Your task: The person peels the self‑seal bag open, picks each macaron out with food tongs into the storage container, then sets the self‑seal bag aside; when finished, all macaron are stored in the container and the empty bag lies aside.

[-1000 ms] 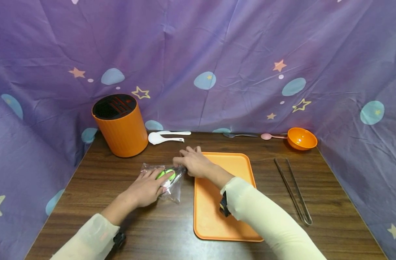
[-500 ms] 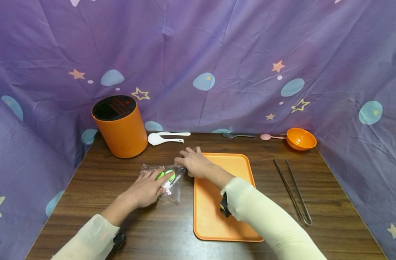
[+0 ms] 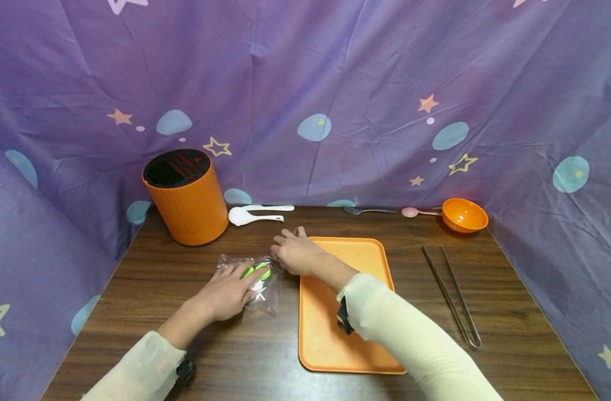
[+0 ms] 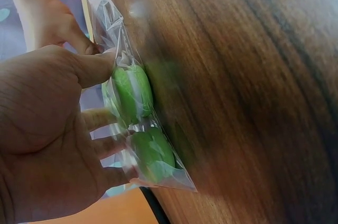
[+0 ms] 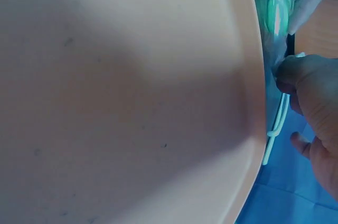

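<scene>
A clear plastic bag [image 3: 271, 301] lies on the wooden table, left of the orange tray [image 3: 350, 351]. Inside it show green-and-white rounded pieces [image 4: 132, 94], two of them side by side in the left wrist view. My left hand [image 3: 227, 292] rests over the bag, fingers spread and stretched onto the green pieces. My right hand [image 3: 297, 255] reaches across the tray's far left corner and pinches the bag's far right edge between thumb and fingers. In the right wrist view those fingertips of the right hand [image 5: 311, 86] meet at the bag's end, just beyond the tray rim.
An orange knife block [image 3: 187, 209] stands at the back left, beside white spoons [image 3: 241, 216]. Along the back lie a fork [image 3: 367, 211] and a pink spoon [image 3: 410, 212], next to an orange bowl [image 3: 465, 216]. Metal tongs [image 3: 473, 334] lie right of the tray. A patterned purple curtain encloses the table.
My right hand has shifted slightly, its fingers drawn closer together at the bag's edge. My left hand and the bag stay nearly in place.
</scene>
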The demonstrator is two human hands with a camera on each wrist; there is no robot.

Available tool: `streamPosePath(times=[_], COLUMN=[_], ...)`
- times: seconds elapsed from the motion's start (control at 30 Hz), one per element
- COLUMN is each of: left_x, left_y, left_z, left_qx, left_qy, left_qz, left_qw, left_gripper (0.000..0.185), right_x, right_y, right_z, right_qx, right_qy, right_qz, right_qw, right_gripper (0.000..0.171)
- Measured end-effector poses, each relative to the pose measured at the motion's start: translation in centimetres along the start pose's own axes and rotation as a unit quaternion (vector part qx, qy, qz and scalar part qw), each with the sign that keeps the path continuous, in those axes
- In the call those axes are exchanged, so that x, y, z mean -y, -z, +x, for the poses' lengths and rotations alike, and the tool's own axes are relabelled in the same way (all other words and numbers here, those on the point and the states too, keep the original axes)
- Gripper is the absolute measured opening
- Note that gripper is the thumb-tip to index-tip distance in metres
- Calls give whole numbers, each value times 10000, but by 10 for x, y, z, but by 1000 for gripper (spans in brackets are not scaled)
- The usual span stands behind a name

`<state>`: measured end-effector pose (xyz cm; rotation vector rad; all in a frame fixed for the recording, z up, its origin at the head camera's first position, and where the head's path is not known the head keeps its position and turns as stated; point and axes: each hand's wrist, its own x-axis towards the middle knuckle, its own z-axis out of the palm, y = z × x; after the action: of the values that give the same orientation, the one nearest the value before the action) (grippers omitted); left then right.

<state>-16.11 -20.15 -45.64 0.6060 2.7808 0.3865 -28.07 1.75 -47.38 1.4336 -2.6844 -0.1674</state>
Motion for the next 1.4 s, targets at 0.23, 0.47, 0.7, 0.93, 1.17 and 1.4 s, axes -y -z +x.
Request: streamPosePath(times=[0.23, 0.47, 0.7, 0.93, 1.17, 1.4], left_x=[-1, -1, 1, -4, 3, -6], left_y=[-1, -1, -2, -1, -10, -1], left_z=[0, -2, -4, -4, 1, -3], left_qx=[1, -11, -113, -103, -237, -113], left_qy=[27, 98, 168, 168, 96, 211], left_qz=[20, -8, 20, 18, -41, -9], left_qw=[10000, 10000, 9998, 9998, 9997, 9997], left_gripper=[62, 62, 62, 61, 65, 62], right_x=[2, -6, -15, -12, -4, -2], right_y=[-3, -2, -3, -5, -6, -3], right_z=[2, -3, -8, -4, 2, 8], right_qx=[199, 61, -353, -376, -96, 41], right_qy=[-73, -39, 136, 325, 259, 276], right_qz=[-372, -204, 243, 516, 179, 83], right_qw=[9991, 9998, 9990, 9974, 9995, 9996], right_gripper=[22, 33, 20, 27, 19, 13])
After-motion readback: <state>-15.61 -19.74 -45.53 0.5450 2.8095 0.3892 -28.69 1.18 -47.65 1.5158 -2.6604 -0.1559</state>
